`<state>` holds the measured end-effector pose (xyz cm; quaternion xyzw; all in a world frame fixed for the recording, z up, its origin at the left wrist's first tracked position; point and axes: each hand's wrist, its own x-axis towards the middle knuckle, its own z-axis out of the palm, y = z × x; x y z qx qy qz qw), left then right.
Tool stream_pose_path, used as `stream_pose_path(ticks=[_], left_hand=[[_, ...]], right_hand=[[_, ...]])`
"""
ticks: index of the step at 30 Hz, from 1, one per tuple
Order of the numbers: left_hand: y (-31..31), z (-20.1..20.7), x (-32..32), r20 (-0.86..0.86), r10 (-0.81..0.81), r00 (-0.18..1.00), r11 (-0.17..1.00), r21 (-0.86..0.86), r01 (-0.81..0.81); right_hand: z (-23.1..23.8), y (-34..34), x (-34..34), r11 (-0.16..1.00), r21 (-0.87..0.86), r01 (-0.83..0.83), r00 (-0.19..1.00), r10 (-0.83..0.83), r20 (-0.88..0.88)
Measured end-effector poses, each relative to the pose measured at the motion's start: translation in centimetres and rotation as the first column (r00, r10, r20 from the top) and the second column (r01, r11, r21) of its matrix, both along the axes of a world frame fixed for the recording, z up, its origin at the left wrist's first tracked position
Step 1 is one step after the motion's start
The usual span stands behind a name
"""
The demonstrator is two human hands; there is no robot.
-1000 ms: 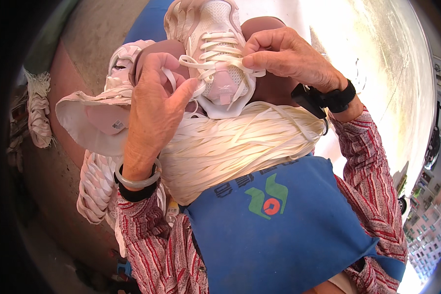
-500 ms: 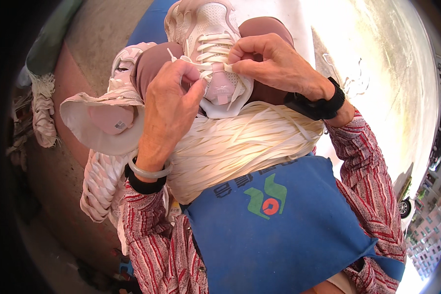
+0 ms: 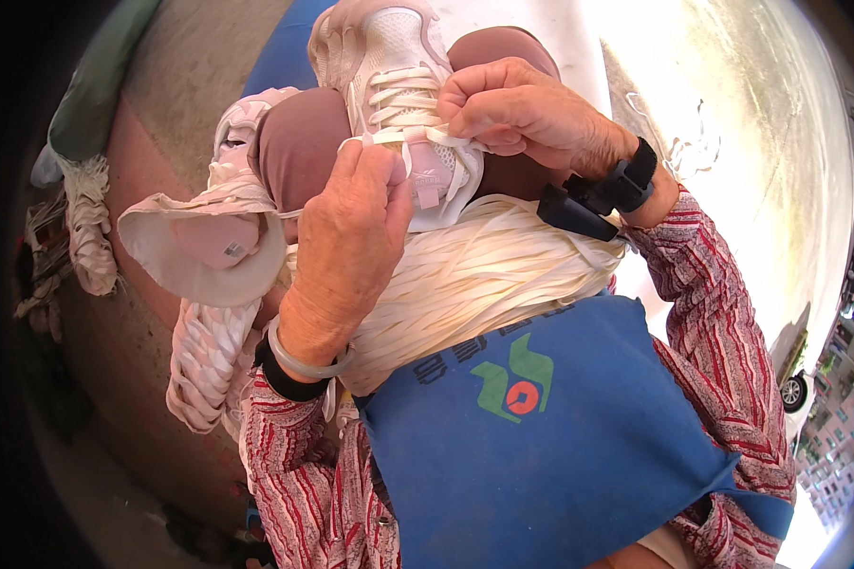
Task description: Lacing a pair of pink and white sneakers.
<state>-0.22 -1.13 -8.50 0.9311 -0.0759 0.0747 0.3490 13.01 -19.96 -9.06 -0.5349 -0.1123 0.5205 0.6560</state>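
Observation:
A pale pink and white sneaker (image 3: 397, 38) rests between my knees, its tongue end toward me. Cream shoelace (image 3: 401, 92) runs across its front in several rows. My left hand (image 3: 351, 228) is closed in a pinch on the lace at the left side of the tongue (image 3: 431, 173). Over the right side of the shoe, my right hand (image 3: 531, 119) is closed, thumb and finger pinching the lace by the eyelets. The fingertips partly cover the lace there. Below the shoe, a thick bundle of cream laces (image 3: 489, 275) lies across my lap.
Another pink and white shoe upper (image 3: 204, 248) lies left of my knee (image 3: 304, 147). Braided pale laces (image 3: 207, 356) hang below it. A blue apron (image 3: 541, 446) covers my lap. Loose white laces (image 3: 691, 152) lie on the ground at right; a parked car (image 3: 793, 391) stands farther off.
My left hand has turned and moved right, closer to the tongue. My right hand has shifted slightly, and the loose lace tip at the left no longer shows.

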Motion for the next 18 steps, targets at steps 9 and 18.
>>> stream_pose_path(ticks=[9,18], left_hand=[[2.0,-0.4,-0.7,-0.41,0.171,0.896,0.856,-0.389,-0.341],[2.3,0.7,-0.3,-0.444,0.242,0.863,0.779,-0.441,-0.446]], right_hand=[[1.0,-1.0,0.5,0.959,-0.238,-0.156,0.895,0.239,0.376],[1.2,-0.7,-0.4,0.994,0.097,-0.041,0.997,0.047,-0.063]])
